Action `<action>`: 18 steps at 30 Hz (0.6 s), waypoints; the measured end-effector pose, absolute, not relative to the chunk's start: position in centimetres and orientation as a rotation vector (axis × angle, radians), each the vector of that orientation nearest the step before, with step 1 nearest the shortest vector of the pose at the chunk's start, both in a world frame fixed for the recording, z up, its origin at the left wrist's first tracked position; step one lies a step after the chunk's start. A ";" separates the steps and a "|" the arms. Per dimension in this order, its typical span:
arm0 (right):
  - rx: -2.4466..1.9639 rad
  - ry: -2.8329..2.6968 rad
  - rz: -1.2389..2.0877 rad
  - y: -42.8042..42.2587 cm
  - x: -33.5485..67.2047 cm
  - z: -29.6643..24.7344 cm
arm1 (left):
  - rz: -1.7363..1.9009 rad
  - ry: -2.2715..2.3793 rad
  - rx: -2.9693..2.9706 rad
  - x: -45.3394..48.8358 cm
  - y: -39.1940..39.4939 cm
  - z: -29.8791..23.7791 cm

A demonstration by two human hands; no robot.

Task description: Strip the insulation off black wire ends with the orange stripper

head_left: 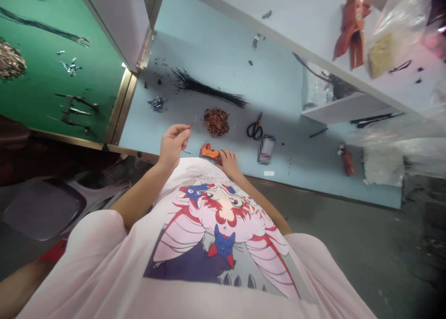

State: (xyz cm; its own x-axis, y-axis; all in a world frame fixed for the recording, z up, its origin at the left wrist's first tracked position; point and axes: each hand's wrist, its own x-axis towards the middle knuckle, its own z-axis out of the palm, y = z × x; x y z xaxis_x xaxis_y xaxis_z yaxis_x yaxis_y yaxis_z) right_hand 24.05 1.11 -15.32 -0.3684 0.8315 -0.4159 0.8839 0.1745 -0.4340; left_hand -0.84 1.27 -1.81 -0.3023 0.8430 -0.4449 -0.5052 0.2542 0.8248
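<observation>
On the smooth pale-blue bench [278, 100], next to a green bench [108, 61] at left: bundle of thin black wires [212, 90], long axis left to right, right end slightly nearer the person. Nearer still, a coarse, roundish heap of coppery scraps [216, 122]. At the front edge, orange-red hand tool [210, 153], head leftward, right end gripped under the curled fingers of the right hand [229, 163]. Left hand [174, 142]: thumb and forefinger pinch a thin wire [193, 122], tip pointing away and rightward.
</observation>
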 end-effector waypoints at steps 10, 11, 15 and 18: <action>1.905 2.044 -1.589 3.3 23.1 -12.1 | 1.370 1.171 0.292 -0.2 0.8 -0.2; 1.879 2.021 -1.698 3.3 23.1 -11.0 | 1.379 1.176 0.314 -0.2 0.6 0.0; 1.702 1.906 -2.226 2.7 22.9 -5.7 | 1.436 1.233 0.498 0.2 -0.1 0.5; 1.326 1.437 -2.915 1.8 22.4 -1.6 | 1.482 1.301 0.703 1.0 -0.6 1.0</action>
State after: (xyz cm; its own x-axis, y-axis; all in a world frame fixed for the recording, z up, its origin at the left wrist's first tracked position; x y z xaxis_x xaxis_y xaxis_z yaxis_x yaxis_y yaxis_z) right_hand 22.40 1.81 -1.63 -0.6570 0.5978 -0.4593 0.0001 -0.6091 -0.7931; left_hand 1.05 -0.65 0.99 -0.3300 0.9262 -0.1823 -0.3004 0.0801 0.9505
